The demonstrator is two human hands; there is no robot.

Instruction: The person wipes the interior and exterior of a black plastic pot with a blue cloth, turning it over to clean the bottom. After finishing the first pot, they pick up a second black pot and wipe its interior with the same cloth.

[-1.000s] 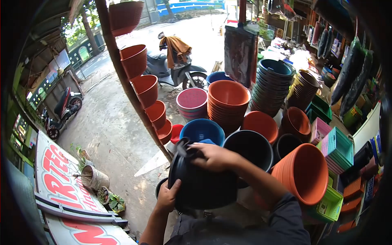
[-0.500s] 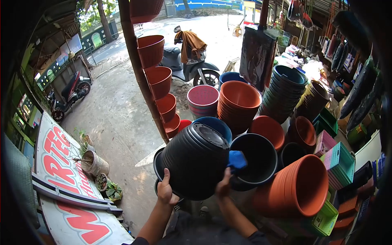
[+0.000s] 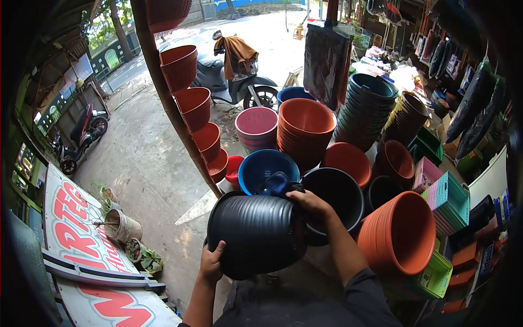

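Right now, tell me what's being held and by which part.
A black tub: left hand near its rim, right hand by its base end, with a blue cloth.

Large red letters "IRTEG" on the white signboard (image 3: 81,240), smaller lettering beneath partly legible.
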